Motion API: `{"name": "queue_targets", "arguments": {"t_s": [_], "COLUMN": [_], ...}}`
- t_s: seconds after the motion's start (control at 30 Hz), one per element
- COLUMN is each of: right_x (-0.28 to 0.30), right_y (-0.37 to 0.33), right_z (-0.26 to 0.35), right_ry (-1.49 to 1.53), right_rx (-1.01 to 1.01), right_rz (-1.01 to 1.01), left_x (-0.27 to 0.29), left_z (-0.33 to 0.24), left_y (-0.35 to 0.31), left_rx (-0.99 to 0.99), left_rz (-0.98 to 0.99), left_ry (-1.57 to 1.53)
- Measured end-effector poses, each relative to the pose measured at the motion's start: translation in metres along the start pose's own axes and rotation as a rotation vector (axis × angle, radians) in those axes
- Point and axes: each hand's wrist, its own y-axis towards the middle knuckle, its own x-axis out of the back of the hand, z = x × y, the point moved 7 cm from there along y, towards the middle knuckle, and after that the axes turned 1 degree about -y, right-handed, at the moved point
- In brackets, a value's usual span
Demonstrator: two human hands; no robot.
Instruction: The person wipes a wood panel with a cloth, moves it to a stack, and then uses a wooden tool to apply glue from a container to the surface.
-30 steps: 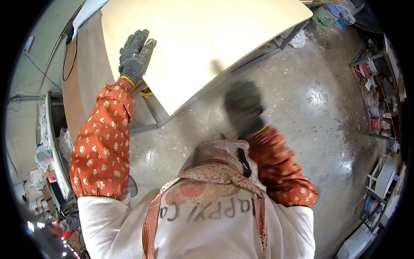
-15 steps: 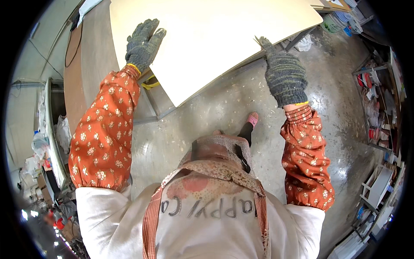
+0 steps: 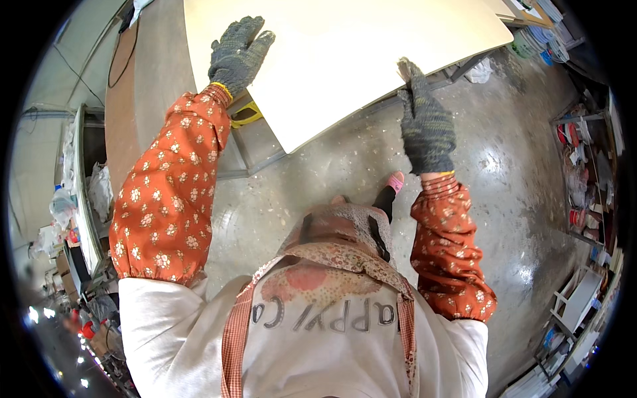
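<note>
A large pale cream board (image 3: 332,60) lies on the workbench, one corner pointing toward me past the bench's edge. My left hand (image 3: 239,56), in a dark grey knitted glove, rests flat on its left side with the fingers spread. At the board's near right edge is my right hand (image 3: 426,123), gloved alike. Its forefinger stretches up onto the edge, with a light, frayed-looking tip, and the thumb stands apart below. No held object can be made out there; the other fingers are mostly hidden. Orange flowered sleeve covers run up both forearms.
Beneath the board, a yellow strap-like thing (image 3: 247,115) shows beside the metal bench frame (image 3: 265,161). Cluttered shelves (image 3: 584,172) line the right side. At left stand a white-edged rack (image 3: 81,192) and a brown panel (image 3: 121,99). Grey concrete floor (image 3: 491,172) lies between.
The view has shifted slightly, so the board and left hand appear farther right. My right hand has turned and drawn inward, its thumb now showing apart from the forefinger. The left hand stays on the board.
</note>
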Motion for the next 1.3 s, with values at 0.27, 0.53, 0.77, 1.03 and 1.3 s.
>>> {"name": "queue_targets", "arguments": {"t_s": [0.27,0.53,0.77,1.03,1.3], "right_x": [-0.052,-0.092,0.009,0.020,0.009], "right_y": [-0.069,-0.062,-0.037,-0.035,-0.044], "right_z": [0.116,0.072,0.099,0.135,0.148], "right_ry": [0.245,-0.192,0.234,0.010,-0.087], "right_rx": [0.386,0.287,0.407,0.703,0.845], "right_rz": [0.257,0.323,0.270,0.285,0.232], "left_x": [-0.001,0.001,-0.009,-0.005,-0.003], "left_z": [-0.005,0.002,-0.007,-0.011,-0.010], "left_y": [-0.001,-0.004,-0.002,-0.005,-0.005], "left_rx": [-0.015,-0.028,0.028,0.032,0.035], "left_rz": [-0.051,-0.107,-0.097,-0.114,-0.133], "left_ry": [0.019,0.118,0.078,0.069,0.030]}}
